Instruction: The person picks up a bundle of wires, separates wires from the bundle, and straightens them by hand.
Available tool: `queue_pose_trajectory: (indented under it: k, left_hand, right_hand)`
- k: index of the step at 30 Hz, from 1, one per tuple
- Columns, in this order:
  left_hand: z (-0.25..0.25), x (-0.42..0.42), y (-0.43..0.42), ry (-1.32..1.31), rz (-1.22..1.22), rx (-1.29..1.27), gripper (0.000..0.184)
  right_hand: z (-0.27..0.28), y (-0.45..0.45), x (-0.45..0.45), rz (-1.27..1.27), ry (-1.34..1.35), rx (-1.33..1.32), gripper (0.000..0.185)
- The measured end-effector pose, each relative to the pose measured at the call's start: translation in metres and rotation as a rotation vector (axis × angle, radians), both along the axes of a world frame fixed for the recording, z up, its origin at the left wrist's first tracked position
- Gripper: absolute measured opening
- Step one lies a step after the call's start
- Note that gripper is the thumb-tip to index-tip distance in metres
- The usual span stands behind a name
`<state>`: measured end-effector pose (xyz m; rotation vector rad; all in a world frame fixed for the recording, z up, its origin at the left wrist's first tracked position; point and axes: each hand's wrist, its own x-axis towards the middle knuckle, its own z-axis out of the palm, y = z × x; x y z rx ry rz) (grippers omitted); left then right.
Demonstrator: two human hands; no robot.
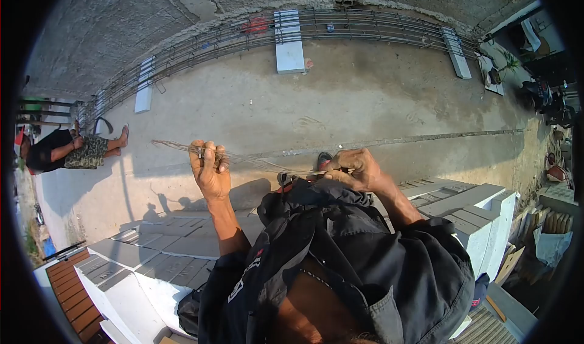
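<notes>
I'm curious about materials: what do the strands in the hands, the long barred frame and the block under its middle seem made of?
Strands: probably metal wire, dull brown-grey, thin and gently curved. Barred frame: likely steel rods, dark and matte, slim with crosswise ties. Block: perhaps lightweight concrete or foam, pale, matte, flat-faced.

Shows dull metal in the wire (pixel 258 161) and rods (pixel 371 27), matt cloth in the jacket (pixel 420 271), matt concrete in the floor (pixel 213 91), smooth faces on the blocks (pixel 289 55).
</notes>
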<state>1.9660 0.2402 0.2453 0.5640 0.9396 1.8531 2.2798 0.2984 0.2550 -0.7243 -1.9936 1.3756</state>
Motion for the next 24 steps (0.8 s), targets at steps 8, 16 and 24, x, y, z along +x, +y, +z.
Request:
queue_pose_trajectory:
  k: [8,16,24]
  left_hand:
    - [-0.017,0.043,0.015,-0.001,0.223,-0.115,0.021]
    - [-0.011,0.084,0.047,0.024,-0.018,-0.073,0.023]
    - [-0.012,0.077,0.05,0.352,-0.17,-0.098,0.028]
  right_hand:
    - [-0.024,0.02,0.031,-0.007,-0.386,-0.02,0.026]
    - [-0.014,0.034,-0.042,-0.119,0.185,-0.044,0.028]
    - [-0.013,0.044,-0.085,-0.379,0.219,-0.303,0.019]
